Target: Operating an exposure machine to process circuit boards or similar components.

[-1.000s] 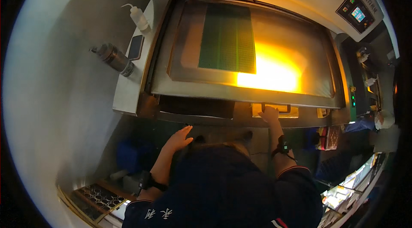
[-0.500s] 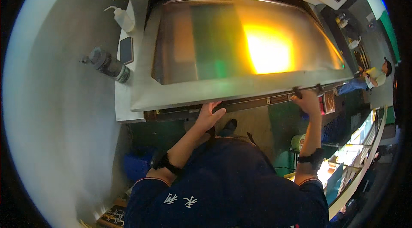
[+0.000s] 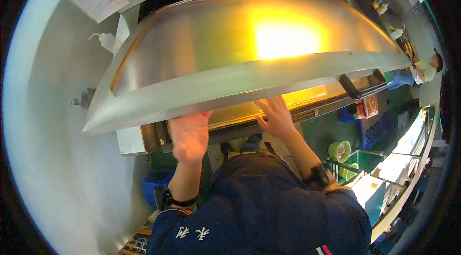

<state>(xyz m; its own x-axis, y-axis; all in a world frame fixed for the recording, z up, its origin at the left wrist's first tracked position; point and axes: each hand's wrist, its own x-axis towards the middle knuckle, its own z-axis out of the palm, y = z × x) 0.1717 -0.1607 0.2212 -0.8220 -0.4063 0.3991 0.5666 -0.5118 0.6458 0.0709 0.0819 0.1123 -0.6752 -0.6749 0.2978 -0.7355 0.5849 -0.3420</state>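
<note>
A large metal lid (image 3: pixel 216 79) with a shiny reflective top panel is tilted up at its front edge above a machine bed. Through the gap, the yellow-lit bed (image 3: pixel 240 115) shows under the lid. At the left part of that front edge is my left hand (image 3: pixel 188 136), palm flat and turned up, its fingertips hidden by the lid. My right hand (image 3: pixel 275 118) reaches into the gap with fingers spread, holding nothing visible. A black handle (image 3: pixel 362 85) on the lid's right front has no hand on it.
A white squeeze bottle (image 3: pixel 108 42) stands at the left, by a grey wall. A dark bottle (image 3: pixel 86 98) is partly covered by the lid. Green baskets (image 3: pixel 340 151) are at the lower right. Further right another person (image 3: pixel 425 70) works at a bench.
The lid's front edge has risen, uncovering the lit bed. My right hand has left the handle and moved left to the gap. My left hand has shifted left and turned palm up.
</note>
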